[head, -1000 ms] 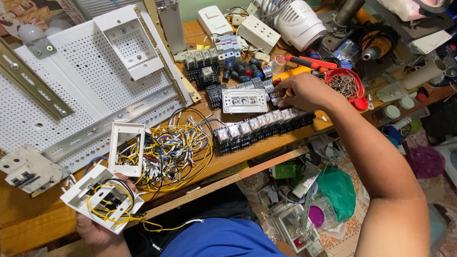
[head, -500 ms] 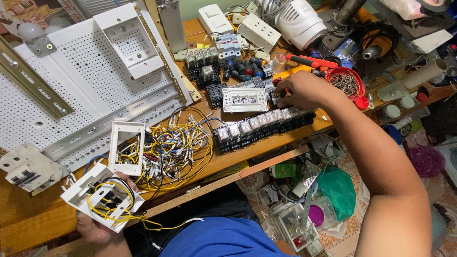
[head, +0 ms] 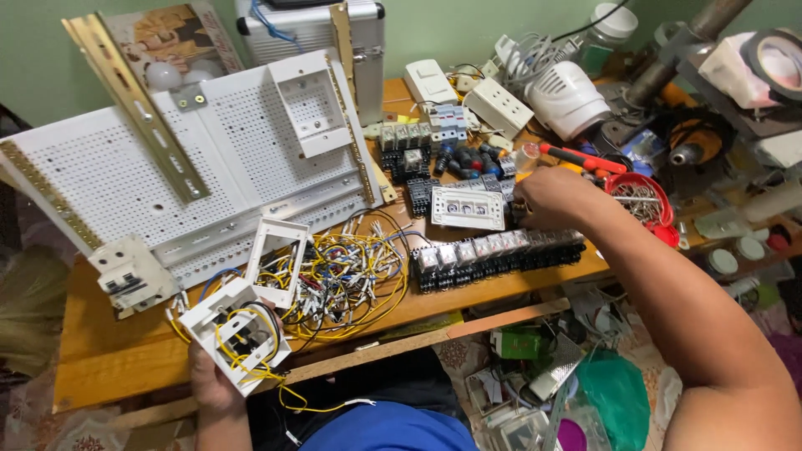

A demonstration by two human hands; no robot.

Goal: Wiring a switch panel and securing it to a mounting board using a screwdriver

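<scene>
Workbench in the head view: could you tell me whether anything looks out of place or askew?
Yes. A wire tangle sprawls loose across the bench, the white box in the left hand overhangs the edge, and the brass rail lies aslant.

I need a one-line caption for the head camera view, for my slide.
Left hand holds a white wired box; right hand reaches among relay parts on a cluttered wooden bench.
</scene>
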